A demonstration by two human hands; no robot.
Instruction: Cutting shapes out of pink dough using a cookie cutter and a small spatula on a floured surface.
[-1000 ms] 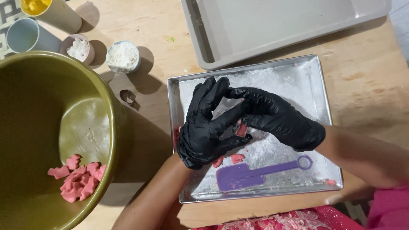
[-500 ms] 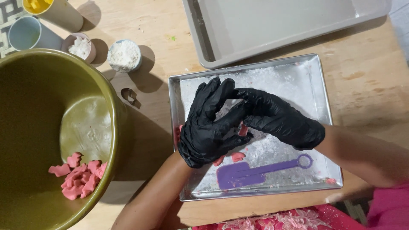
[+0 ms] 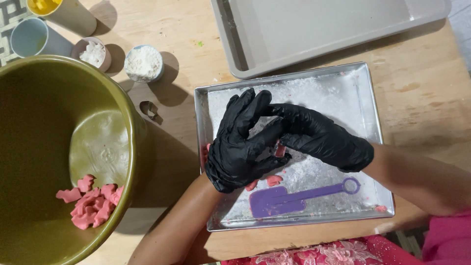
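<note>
Both hands in black gloves are over the floured metal tray [image 3: 365, 105] in the middle of the frame. The left hand [image 3: 240, 147] has its fingers spread open with the palm turned toward the right hand [image 3: 321, 137], whose fingers press against it, and a bit of pink dough [image 3: 280, 149] is pinched between the two (mostly hidden, so can't tell its shape). More pink scraps [image 3: 274, 180] lie on the tray just below the hands, next to a purple spatula [image 3: 294, 197]. Far left, a big olive bowl [image 3: 34, 122] holds a pile of pink cut-outs [image 3: 91, 200].
</note>
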